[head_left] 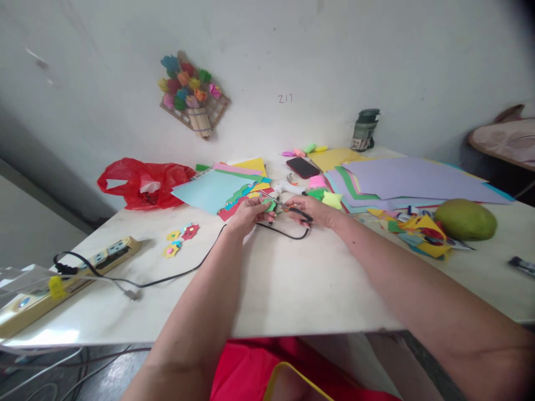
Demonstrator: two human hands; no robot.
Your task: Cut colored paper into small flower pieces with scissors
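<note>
My left hand (249, 214) pinches a small piece of green paper (268, 206) above the middle of the table. In my right hand (308, 209) is a pair of scissors (300, 213) with dark handles, its blades pointing left at the green paper. Just behind the hands lies a white glue gun (289, 186), partly hidden, with a black cord (179, 274) on the table. Small paper flowers (190, 231) in red, yellow and blue lie to the left of my left hand.
Left are a power strip (104, 257) and a red plastic bag (161, 181). Behind are blue paper (215, 189) and a phone (302, 167). Right are purple sheets (413, 177), paper scraps (422, 231), a green fruit (465, 219) and a bottle (365, 131).
</note>
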